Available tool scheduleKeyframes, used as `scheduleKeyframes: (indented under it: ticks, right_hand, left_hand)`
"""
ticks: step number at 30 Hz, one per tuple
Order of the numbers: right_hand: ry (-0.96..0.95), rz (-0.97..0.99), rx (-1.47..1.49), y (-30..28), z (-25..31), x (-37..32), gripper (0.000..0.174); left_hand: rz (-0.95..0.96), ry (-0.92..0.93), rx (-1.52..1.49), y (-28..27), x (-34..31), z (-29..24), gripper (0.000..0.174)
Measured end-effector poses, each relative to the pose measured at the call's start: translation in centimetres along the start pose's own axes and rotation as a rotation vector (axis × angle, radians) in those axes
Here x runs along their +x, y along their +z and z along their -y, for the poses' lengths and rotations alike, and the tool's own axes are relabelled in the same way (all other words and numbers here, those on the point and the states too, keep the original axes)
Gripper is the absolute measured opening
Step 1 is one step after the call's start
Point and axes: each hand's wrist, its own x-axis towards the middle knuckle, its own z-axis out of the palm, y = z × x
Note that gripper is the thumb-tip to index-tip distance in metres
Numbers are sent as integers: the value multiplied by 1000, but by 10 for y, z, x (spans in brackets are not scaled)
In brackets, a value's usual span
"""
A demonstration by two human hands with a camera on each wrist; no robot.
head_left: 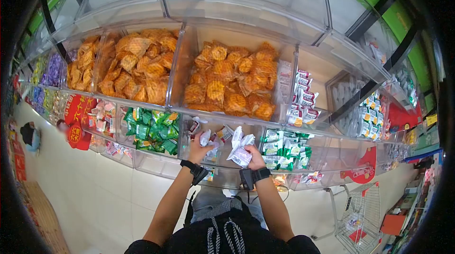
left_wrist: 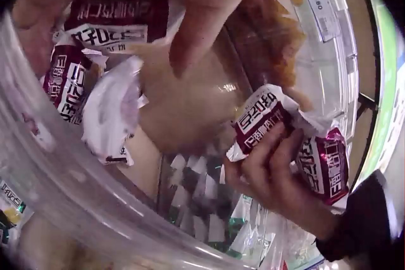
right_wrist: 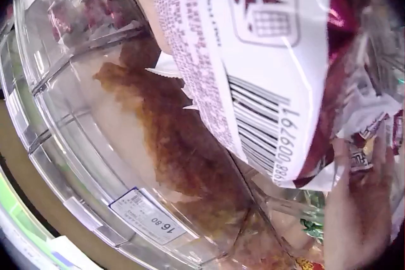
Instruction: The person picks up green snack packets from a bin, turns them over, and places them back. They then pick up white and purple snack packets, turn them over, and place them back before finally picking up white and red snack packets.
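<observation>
My right hand (head_left: 256, 158) grips a bunch of white-and-maroon snack packets (head_left: 241, 147) above a clear bin. In the left wrist view, the fingers of that right hand (left_wrist: 278, 172) curl over one packet (left_wrist: 261, 120), and a second packet (left_wrist: 324, 165) sticks out beside them. The right wrist view has a held packet (right_wrist: 259, 67) very close, its barcode showing. My left hand (head_left: 198, 152) holds similar packets (head_left: 205, 138) to the left over the same bin. Its thumb lies beside a packet (left_wrist: 117, 18) in the left wrist view, with another white packet (left_wrist: 112, 108) below.
Bins of orange bagged snacks (head_left: 222, 81) rise behind the hands. Green packets fill the bins to the left (head_left: 151, 128) and right (head_left: 286, 149). A clear bin front (head_left: 222, 174) runs before my body. A shopping cart (head_left: 362, 216) stands at the lower right.
</observation>
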Motion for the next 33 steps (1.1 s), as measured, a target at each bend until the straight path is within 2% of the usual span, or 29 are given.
scheduleKeyframes:
  ticks: [1,2,3,5,6,7,9,10,12,14,19,21,22,24,25,26,27,31,32,33]
  right_hand:
    - [-11,-13,-2,3,0,-4,37]
    - [-22,-26,-3,6,0,-8,38]
    - [-26,-29,1,15,2,-16,38]
    - [-93,27,-81,36,5,-35,42]
    - [-113,81,-89,37,5,-40,45]
    - [-138,111,-121,50,6,-50,49]
    - [-145,128,-256,64,8,-64,56]
    - [-144,128,-255,72,9,-72,56]
    - [-224,135,-389,88,13,-87,59]
    - [-253,138,-430,98,20,-99,63]
    - [-382,166,-695,111,30,-121,70]
    - [-402,199,-732,110,35,-125,73]
    - [-496,177,-855,114,39,-131,71]
    - [-631,161,-1096,116,45,-137,71]
    - [-634,161,-1094,119,46,-142,71]
    - [-590,141,-936,124,47,-151,72]
    - [-545,122,-778,129,49,-156,72]
    - [-552,143,-805,134,61,-175,67]
    - [-646,124,-975,129,63,-174,63]
    - [-653,125,-972,130,66,-177,63]
  left_hand:
    - [32,13,174,1,-3,-4,82]
    - [21,126,214,4,-12,-6,88]
    - [26,127,216,8,-19,-17,88]
    - [17,86,325,18,-30,-32,86]
    - [-21,136,445,25,-31,-33,71]
    - [-17,136,445,24,-39,-50,71]
    - [637,-252,-831,13,-60,-97,60]
    - [758,-219,-958,17,-59,-94,57]
    - [743,-206,-1010,19,-65,-98,57]
    - [695,-170,-1084,11,-80,-127,59]
    - [702,-121,-998,-9,-96,-154,52]
    - [568,40,-736,-12,-99,-157,57]
    - [486,115,-729,-12,-99,-162,67]
    - [421,182,-691,-14,-104,-179,71]
    - [355,249,-655,-14,-105,-184,74]
    - [278,312,-597,-12,-103,-182,75]
    - [278,315,-596,-12,-101,-182,75]
    - [271,266,-399,-12,-100,-193,67]
    - [277,292,-387,-9,-100,-195,63]
    - [285,317,-375,-6,-101,-198,61]
